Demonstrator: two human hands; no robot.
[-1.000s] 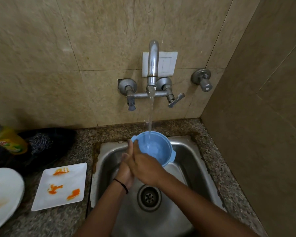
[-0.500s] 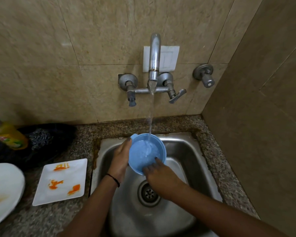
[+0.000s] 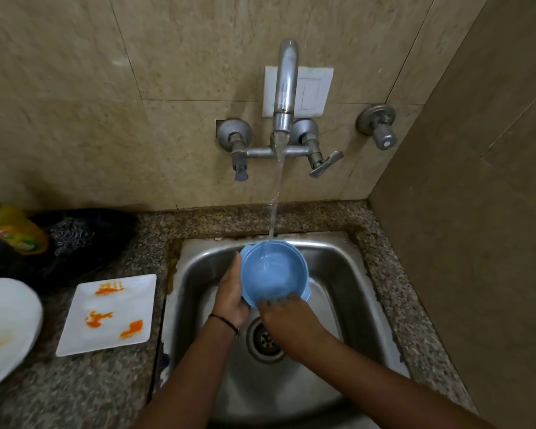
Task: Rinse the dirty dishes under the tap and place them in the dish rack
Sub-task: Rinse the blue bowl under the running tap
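Observation:
A blue plastic bowl [image 3: 273, 274] is held over the steel sink [image 3: 350, 274], under the stream of water from the wall tap [image 3: 287, 88]. My left hand [image 3: 231, 292] grips the bowl's left side from beneath. My right hand [image 3: 283, 314] rests its fingertips on the bowl's near rim. Water pools inside the bowl. On the counter to the left lie a white square plate [image 3: 109, 314] with orange smears and a round white plate [image 3: 3, 323], also smeared. No dish rack is in view.
A yellow dish-soap bottle [image 3: 13, 227] and a steel scrubber [image 3: 72, 236] lie on a dark cloth at the back left. The drain [image 3: 265, 339] sits below my hands. A tiled wall closes the right side. Granite counter [image 3: 75, 388] surrounds the sink.
My right hand has slid from inside the bowl to its near rim. The bowl has tipped a little flatter under the stream. My left hand keeps its hold.

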